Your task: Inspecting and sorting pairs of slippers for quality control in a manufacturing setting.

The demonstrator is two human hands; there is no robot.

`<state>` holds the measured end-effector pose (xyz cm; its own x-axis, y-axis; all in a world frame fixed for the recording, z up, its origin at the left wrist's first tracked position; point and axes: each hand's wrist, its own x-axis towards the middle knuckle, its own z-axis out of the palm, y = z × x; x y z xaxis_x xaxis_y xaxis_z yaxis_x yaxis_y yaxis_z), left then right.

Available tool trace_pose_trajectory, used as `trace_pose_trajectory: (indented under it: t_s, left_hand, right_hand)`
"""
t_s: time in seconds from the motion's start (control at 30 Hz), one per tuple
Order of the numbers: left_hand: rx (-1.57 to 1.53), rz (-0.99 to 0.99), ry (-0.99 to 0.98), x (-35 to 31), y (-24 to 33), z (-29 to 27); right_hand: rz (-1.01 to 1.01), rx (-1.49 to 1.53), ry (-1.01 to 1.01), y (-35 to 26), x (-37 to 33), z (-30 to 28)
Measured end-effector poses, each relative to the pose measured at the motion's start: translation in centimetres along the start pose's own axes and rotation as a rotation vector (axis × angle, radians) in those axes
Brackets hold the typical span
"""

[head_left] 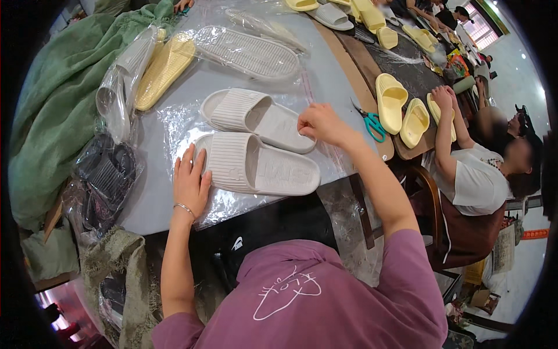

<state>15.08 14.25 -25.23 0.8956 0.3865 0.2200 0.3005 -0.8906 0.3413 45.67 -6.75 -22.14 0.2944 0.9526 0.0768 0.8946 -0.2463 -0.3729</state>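
Note:
Two light grey ribbed slide slippers lie side by side on shiny clear plastic at the table's near edge, toes to the left. My left hand rests with fingers spread at the toe of the near slipper. At the heel of the far slipper, my right hand is closed, its fingertips curled together against the heel edge. Whatever those fingers pinch, if anything, is too small or hidden to make out. Scissors with teal handles lie just right of my right hand.
Bagged grey slippers, a yellow slipper and dark bagged slippers lie beyond and left. Green cloth is heaped at the left. Yellow slippers stand on the right-hand table, where a co-worker sits handling another.

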Motion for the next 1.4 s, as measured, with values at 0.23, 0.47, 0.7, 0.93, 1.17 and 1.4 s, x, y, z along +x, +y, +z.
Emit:
trace_pose_trajectory:
  t_s: [0.23, 0.47, 0.7, 0.93, 1.17, 1.4]
  left_hand:
    - [-0.001, -0.012, -0.011, -0.1, 0.0, 0.0]
    - [0.001, 0.001, -0.006, -0.1, -0.1, 0.0]
    - [0.007, 0.000, 0.003, 0.0, 0.0, 0.0]
    - [0.006, -0.006, -0.018, 0.0, 0.0, 0.0]
    - [0.010, 0.006, -0.015, 0.0, -0.1, 0.1]
    - [-0.009, 0.040, 0.024, 0.1, -0.2, 0.4]
  right_hand:
    - [-0.165, -0.097, -0.021, 0.0, -0.6, 0.3]
    - [-0.094, 0.273, 0.222, 0.6, -2.1, 1.7]
    - [-0.256, 0.129, 0.197, 1.0, -1.7, 1.5]
    - [-0.143, 0.118, 0.146, 0.1, -2.3, 1.4]
    - [0.029, 0.356, 0.107, -0.2, -3.3, 0.5]
    - [0.432, 0.419, 0.105, 3.3, -14.8, -5.5]
